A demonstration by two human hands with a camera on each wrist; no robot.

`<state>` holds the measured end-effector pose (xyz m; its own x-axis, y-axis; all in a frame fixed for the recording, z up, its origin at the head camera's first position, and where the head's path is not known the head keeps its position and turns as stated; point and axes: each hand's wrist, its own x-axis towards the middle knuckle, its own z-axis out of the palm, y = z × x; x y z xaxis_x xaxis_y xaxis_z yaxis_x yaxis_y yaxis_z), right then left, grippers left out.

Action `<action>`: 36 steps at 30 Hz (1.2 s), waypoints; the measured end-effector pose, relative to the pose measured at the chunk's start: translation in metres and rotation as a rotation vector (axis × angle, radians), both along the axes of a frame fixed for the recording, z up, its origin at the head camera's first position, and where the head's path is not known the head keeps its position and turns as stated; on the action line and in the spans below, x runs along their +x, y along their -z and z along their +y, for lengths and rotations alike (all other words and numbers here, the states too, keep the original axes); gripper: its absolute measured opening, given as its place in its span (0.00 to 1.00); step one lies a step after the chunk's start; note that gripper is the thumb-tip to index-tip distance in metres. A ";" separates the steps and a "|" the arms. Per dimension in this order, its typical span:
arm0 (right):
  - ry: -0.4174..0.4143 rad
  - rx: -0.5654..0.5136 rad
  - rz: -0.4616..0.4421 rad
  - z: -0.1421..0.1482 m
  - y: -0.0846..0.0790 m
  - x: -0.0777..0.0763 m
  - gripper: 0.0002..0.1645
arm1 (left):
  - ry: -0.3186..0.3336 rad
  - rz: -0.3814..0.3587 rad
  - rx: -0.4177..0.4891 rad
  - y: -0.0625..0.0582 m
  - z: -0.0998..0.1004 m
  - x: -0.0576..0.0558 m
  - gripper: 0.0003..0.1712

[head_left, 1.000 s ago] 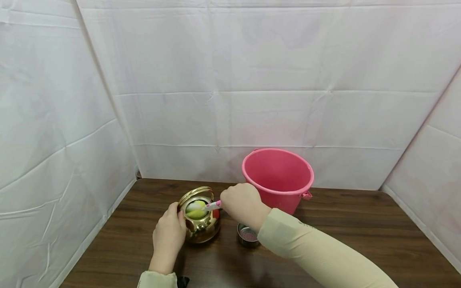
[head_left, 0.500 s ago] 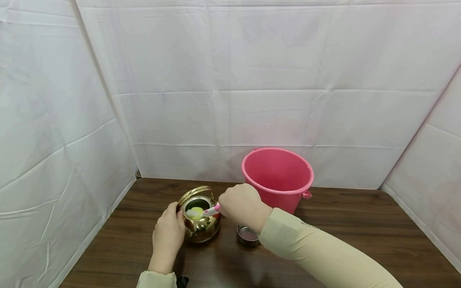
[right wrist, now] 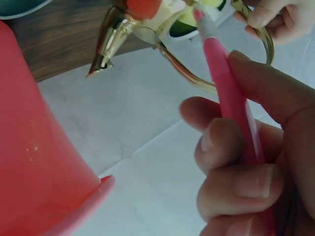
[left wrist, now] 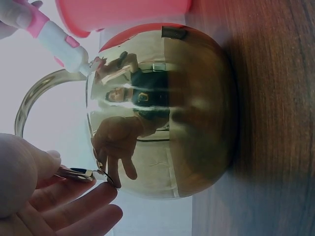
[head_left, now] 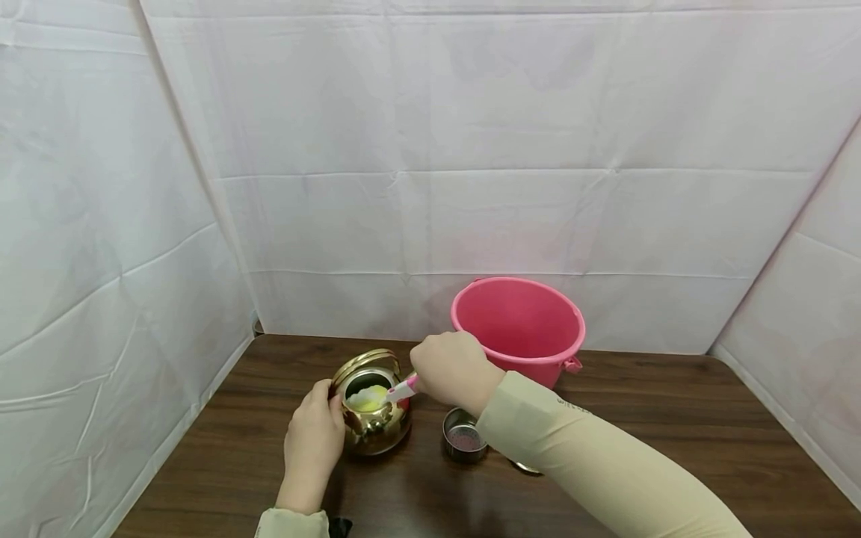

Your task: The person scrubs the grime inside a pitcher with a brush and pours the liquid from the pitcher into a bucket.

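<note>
I am in a makeshift booth of white cloth set round a worktop [head_left: 673, 392]. A creased back sheet [head_left: 471, 149] fills the top of the frame, a left sheet [head_left: 101, 224] and a right sheet [head_left: 821, 306] close its sides, and the dark wooden worktop spans the bottom. The kettle [head_left: 379, 435] and pink bucket [head_left: 514, 310] are household goods.

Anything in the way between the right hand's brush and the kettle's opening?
Nothing visible: the brush in the right hand has its head at the opening of the kettle. The arched handle, gripped by the left hand, stands on the opening's far side, off the brush's path.
</note>
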<state>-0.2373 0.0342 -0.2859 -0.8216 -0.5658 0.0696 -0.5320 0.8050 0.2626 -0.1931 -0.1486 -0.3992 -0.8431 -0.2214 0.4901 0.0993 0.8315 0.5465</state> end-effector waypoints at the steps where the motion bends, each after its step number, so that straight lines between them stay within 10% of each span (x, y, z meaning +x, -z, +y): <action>1: 0.014 -0.004 -0.011 -0.001 -0.001 0.000 0.19 | 0.001 0.001 -0.001 0.000 0.000 0.000 0.12; 16: 0.100 -0.049 0.010 -0.003 -0.003 -0.001 0.17 | 0.013 0.003 -0.012 0.001 0.000 0.001 0.14; 36: -0.006 -0.016 0.155 0.004 0.019 -0.007 0.18 | 0.020 -0.002 -0.029 -0.001 0.000 0.002 0.14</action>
